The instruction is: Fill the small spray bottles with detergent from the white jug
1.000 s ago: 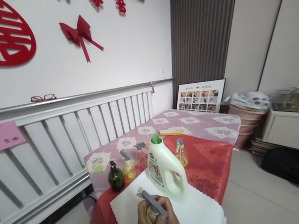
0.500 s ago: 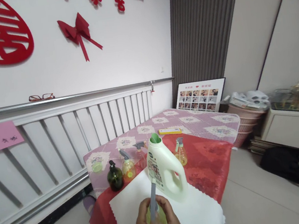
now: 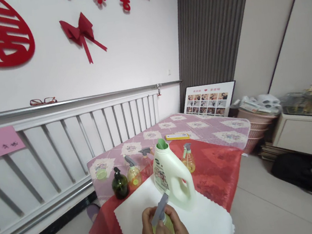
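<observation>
Both my hands are wrapped round one small spray bottle [image 3: 161,207] with a grey trigger head and yellowish-green body, close to me over the white mat. My left hand [image 3: 150,229] grips it from the left, and my right hand [image 3: 176,227] from the right, thumbs meeting in front near the neck. Much of the bottle's body is hidden by my fingers. Just beyond it, a large pale-green detergent jug [image 3: 171,176] stands upright, its cap off and a green spout showing in the mouth. The nozzle of the spray head points up and right toward the jug.
A dark green pump bottle [image 3: 120,185], a yellow spray bottle [image 3: 134,175] and a clear spray bottle [image 3: 146,163] stand left of the jug. Another spray bottle [image 3: 189,160] is right. A green cap [image 3: 101,174] and a yellow box [image 3: 177,136] lie on the tablecloth.
The grey spray head has turned in my hands; its nozzle now points further to the right. Both hands stay in nearly the same place. The jug and other bottles have not moved.
</observation>
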`<state>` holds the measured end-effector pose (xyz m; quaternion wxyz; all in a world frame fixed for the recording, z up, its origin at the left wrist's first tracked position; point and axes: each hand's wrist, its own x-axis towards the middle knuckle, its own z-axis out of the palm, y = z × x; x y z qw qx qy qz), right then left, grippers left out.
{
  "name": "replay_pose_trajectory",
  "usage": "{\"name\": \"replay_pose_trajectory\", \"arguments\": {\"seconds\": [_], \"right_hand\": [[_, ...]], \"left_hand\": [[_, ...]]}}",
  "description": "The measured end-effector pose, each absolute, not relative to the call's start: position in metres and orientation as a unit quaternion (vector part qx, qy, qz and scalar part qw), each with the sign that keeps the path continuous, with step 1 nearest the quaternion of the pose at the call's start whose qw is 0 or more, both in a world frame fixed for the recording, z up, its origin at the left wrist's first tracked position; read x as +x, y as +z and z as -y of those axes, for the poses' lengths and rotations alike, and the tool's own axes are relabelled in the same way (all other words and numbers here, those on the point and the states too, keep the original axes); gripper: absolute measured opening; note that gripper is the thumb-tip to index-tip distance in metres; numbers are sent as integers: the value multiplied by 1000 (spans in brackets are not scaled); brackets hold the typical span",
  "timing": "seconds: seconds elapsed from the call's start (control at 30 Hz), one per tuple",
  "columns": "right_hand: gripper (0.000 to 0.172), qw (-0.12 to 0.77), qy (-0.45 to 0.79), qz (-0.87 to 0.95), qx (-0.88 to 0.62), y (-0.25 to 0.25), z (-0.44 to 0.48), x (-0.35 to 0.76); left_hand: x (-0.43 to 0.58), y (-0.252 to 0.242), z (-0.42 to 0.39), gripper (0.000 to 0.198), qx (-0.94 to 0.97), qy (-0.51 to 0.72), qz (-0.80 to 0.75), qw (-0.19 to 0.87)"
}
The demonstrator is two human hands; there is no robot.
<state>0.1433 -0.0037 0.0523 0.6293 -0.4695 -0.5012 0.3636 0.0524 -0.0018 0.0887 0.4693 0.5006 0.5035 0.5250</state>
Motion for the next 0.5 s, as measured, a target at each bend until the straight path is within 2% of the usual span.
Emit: {"name": "replay_pose_trajectory", "arguments": {"seconds": [0.13,0.4,0.5], "right_hand": [[33,628,363,508,-465,49,2,142],[29,646,375,480,-460,44,1,142],[44,605,371,520,-475,40,2,148]], "left_hand": [[56,93,3,43,491,510,-538,458],[54,94,0,40,529,487,-513,468],[52,83,0,46,523,498,-505,473]]}}
